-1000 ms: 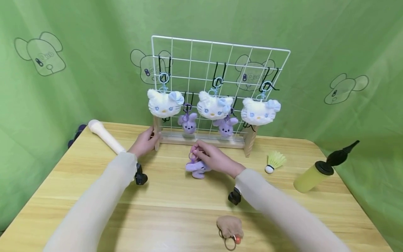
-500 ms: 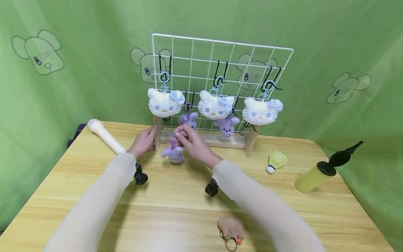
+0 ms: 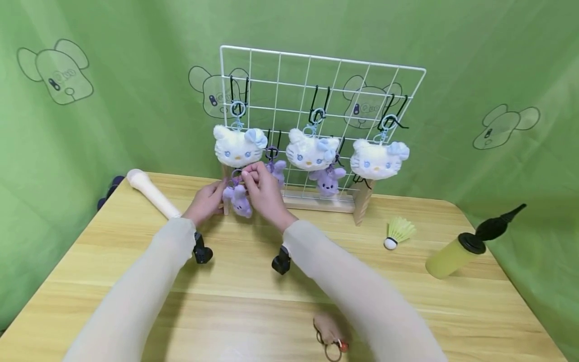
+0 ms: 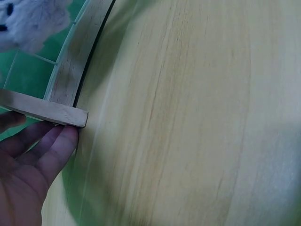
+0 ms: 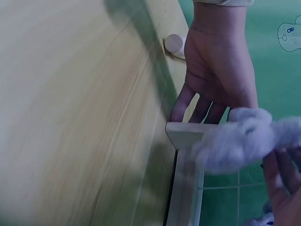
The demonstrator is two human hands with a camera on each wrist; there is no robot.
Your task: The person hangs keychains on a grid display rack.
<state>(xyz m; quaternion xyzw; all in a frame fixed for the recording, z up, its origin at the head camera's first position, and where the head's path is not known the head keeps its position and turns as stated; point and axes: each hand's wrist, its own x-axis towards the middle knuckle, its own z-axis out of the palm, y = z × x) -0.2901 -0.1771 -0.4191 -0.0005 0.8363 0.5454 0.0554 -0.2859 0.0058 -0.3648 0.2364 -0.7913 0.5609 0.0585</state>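
Observation:
My right hand (image 3: pixel 266 193) pinches the ring of a purple plush bunny keychain (image 3: pixel 240 202) in the head view. The bunny hangs below the left white cat plush keychain (image 3: pixel 238 147), in front of the rack's lower left corner. In the right wrist view, the bunny (image 5: pixel 240 141) looks blurred and partly covers the rack foot. My left hand (image 3: pixel 207 202) has its fingers extended against the rack's left wooden foot (image 4: pixel 56 112); the fingertips meet the foot's outer side. Behind the right hand, another purple bunny keychain (image 3: pixel 277 171) hangs partly hidden.
The white wire rack (image 3: pixel 353 60) holds two more white cat keychains and another purple bunny (image 3: pixel 327 182) on black hooks. A pale microphone-shaped object (image 3: pixel 154 193) lies left. A shuttlecock (image 3: pixel 399 232) and yellow pump bottle (image 3: pixel 452 257) are right; a brown plush keychain (image 3: pixel 327 328) lies in front.
My right hand has carried the purple bunny keychain up and left from the table's middle to the rack's lower left. The left hand stays at the foot.

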